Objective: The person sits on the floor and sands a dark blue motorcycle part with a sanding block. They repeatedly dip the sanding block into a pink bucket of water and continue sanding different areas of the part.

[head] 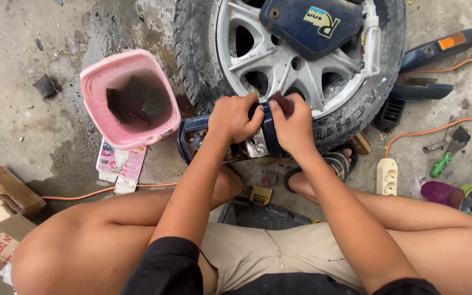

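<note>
Both hands are clamped on a dark blue panel (230,136) held just in front of the tyre (192,60): the left hand (235,119) grips its top edge, and the right hand (293,128) presses a small dark red pad (283,102) against it. It looks like the rubbing-down step; the pink tub (96,109) of murky water stands close by on the person's left.
</note>
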